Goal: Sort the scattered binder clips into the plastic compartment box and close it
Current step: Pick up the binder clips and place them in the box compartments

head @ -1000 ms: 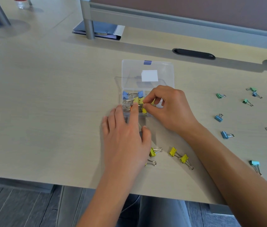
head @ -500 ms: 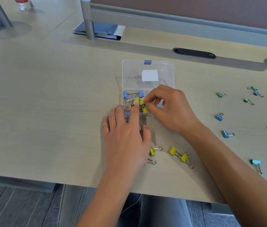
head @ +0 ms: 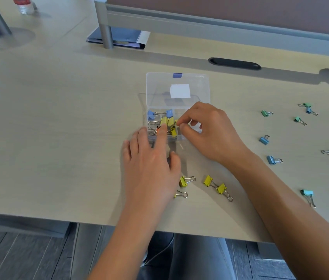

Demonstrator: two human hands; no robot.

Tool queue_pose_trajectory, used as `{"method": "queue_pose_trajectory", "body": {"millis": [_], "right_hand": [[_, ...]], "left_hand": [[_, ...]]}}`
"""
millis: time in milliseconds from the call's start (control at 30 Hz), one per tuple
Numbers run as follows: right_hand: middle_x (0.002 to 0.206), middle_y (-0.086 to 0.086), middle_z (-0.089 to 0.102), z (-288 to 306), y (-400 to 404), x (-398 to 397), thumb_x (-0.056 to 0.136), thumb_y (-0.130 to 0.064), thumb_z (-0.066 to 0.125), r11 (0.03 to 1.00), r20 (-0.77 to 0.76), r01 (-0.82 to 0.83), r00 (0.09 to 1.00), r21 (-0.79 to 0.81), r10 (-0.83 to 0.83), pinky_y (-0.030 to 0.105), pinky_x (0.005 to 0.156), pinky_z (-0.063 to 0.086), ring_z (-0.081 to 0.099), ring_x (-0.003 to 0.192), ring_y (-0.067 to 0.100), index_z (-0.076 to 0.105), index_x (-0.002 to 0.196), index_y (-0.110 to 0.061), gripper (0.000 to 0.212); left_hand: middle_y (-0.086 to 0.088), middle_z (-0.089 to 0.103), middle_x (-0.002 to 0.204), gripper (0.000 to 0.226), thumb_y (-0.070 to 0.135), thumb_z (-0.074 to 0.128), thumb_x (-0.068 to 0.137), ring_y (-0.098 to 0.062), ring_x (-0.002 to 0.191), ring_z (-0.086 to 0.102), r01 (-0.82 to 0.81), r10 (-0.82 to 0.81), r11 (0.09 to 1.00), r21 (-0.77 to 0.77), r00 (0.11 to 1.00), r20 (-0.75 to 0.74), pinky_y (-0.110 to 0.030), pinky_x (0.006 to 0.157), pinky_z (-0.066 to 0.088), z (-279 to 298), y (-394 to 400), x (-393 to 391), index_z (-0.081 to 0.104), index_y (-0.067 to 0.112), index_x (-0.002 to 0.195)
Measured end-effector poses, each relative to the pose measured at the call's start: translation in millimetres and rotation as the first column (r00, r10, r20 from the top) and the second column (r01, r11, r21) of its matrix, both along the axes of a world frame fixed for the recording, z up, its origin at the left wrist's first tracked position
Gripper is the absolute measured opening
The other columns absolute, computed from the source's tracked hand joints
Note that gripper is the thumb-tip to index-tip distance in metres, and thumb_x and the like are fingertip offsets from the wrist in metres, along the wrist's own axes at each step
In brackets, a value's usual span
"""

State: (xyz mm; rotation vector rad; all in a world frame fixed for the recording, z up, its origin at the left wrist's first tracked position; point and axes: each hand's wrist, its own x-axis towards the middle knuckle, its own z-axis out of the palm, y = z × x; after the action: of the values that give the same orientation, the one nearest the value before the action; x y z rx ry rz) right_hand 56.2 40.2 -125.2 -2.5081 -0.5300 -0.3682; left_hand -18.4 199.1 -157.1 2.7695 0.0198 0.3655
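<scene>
Little shifts since the earlier frame: right hand pinches a yellow clip over the open compartment box at desk centre; left hand, fingers straight, steadies its 6 o'clock wall. Release low, inside the yellow compartment; loose clips lie at 5 o'clock.

**Box mid-desk, clips toward the right and near edges**

I see the compartment box at the desk's centre, lid open toward the far edge. Loose clips lie before it near the near edge; more clips spread toward the right edge.
</scene>
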Motion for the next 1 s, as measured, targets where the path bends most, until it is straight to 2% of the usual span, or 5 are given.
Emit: {"method": "queue_pose_trajectory", "body": {"millis": [400,533,667,833,1000], "right_hand": [[0.083,-0.013,0.06,-7.9,-46.8,-105.7,0.092,-0.029,0.072,0.984,-0.151,0.146,0.98,0.102,-0.13,0.032,0.07,0.051,0.06,0.076,0.01,0.074,0.091,-0.029,0.002],[0.09,-0.015,0.059,-15.3,-56.4,-141.8,0.086,-0.046,0.073,0.967,-0.107,0.245,0.966,0.072,-0.237,0.03,0.069,0.05,0.058,0.081,0.003,0.075,0.096,-0.032,0.017],[0.09,-0.015,0.058,-18.7,-57.8,-152.1,0.084,-0.039,0.081,0.967,-0.104,0.242,0.967,0.085,-0.233,0.028,0.068,0.049,0.058,0.077,0.011,0.075,0.097,-0.032,0.016],[0.074,-0.004,0.062,-12.6,-56.9,-135.5,0.082,-0.015,0.084,0.895,-0.249,0.307,0.94,0.324,-0.232,0.018,0.064,0.045,0.056,0.066,0.014,0.07,0.083,-0.029,0.02],[0.082,0.002,0.068,6.4,-50.6,-93.3,0.094,-0.006,0.07,0.792,-0.337,0.323,0.928,0.519,-0.158,0.022,0.067,0.055,0.067,0.072,0.022,0.073,0.105,-0.023,0.02]], "left_hand": [[-0.005,0.053,0.129,0.04,0.012,0.059,0.092,-0.026,0.12,0.052,0.093,-0.026,0.912,-0.401,0.985,0.169,-0.042,0.098,0.047,1.4,1.7,-43.2,0.057,0.012,0.131],[-0.006,0.046,0.149,0.05,0.036,0.043,0.103,-0.025,0.14,0.041,0.117,-0.108,0.972,-0.202,0.993,0.055,-0.046,0.113,0.037,-5.5,-4.6,-76.3,0.045,0.01,0.146],[-0.005,0.008,0.169,0.068,0.054,0.013,0.103,-0.02,0.156,0.002,0.211,-0.202,0.972,0.106,0.975,-0.094,-0.048,0.125,0.011,-9.8,-20.7,-90.7,0.013,0.018,0.161],[-0.003,0.009,0.168,0.066,0.053,0.014,0.103,-0.022,0.156,0.0,0.246,-0.23,0.959,0.142,0.966,-0.115,-0.057,0.122,0.015,-9.7,-36.1,-85.6,0.018,0.018,0.16],[-0.001,0.003,0.169,0.064,0.053,0.014,0.104,-0.019,0.155,-0.006,0.299,-0.286,0.95,0.086,0.948,-0.14,-0.057,0.123,0.01,-2.4,-46.0,-75.7,0.014,0.022,0.16]]}}
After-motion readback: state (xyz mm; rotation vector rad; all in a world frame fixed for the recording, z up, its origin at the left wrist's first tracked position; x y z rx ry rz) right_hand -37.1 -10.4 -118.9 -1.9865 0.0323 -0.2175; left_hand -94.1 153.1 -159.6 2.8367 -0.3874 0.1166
